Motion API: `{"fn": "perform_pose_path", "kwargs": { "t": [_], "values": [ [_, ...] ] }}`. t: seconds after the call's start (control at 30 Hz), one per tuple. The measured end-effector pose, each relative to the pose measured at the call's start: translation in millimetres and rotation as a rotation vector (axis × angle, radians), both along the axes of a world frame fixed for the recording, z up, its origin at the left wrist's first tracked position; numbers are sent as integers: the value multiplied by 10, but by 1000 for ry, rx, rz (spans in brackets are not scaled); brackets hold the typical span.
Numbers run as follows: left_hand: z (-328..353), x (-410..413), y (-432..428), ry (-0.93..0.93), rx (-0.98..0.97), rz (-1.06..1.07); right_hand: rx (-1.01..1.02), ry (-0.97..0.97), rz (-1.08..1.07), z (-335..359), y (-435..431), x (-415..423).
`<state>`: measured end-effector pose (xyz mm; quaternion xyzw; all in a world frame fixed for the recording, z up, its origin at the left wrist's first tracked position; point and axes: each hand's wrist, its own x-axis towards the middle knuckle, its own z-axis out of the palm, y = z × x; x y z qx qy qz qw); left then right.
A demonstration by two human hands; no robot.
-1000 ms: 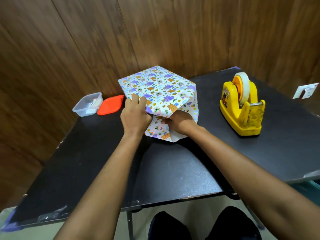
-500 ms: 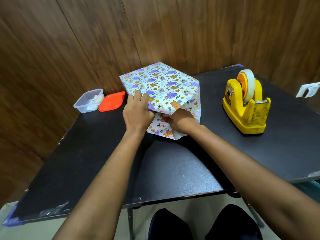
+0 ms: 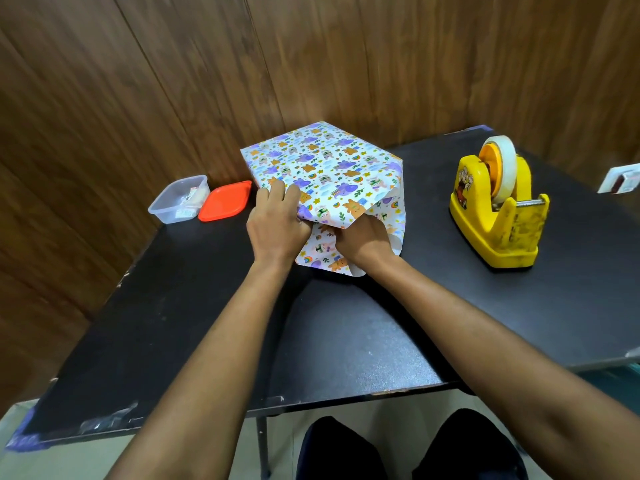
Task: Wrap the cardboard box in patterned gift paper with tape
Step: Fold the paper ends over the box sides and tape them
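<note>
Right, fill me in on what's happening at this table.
A person is wrapping a box in patterned gift paper on a black table; the box itself is hidden under the paper. The left hand presses the paper down at the near left corner. The right hand reaches in under the loose near flap, its fingers out of sight. A yellow tape dispenser stands untouched to the right. A clear container and orange lid sit to the left.

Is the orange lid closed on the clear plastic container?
No, the flat orange lid lies on the black table beside the open clear plastic container.
</note>
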<state>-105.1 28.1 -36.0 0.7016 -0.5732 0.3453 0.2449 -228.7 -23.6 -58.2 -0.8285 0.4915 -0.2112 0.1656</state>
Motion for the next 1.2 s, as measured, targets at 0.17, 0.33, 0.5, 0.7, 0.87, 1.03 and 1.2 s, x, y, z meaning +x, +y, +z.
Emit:
{"fn": "perform_pose_path", "kwargs": {
  "t": [0.17, 0.33, 0.5, 0.7, 0.87, 1.03, 1.2],
  "values": [
    [-16, 28, -8, -31, -30, -16, 99, 8, -54, 66, 30, -37],
    [-50, 50, -27, -46, -37, -28, 123, -92, -48, 129, 21, -151],
    [-42, 54, -23, -47, -39, -37, 170, -146, -26, 205, -16, -150],
    [-42, 49, -19, -41, -30, -44, -19, 23, -92, 262, 25, -252],
    [-43, 52, -15, -21, -19, -37, 0, 24, -96, 260, 66, -263],
    [-35, 52, -8, -21, -9, -39, 37, 10, -145, 258, 63, -276],
    [-29, 43, 5, -15, 13, -30, 81, -1, -211, 227, -18, -325]
  ]
}}
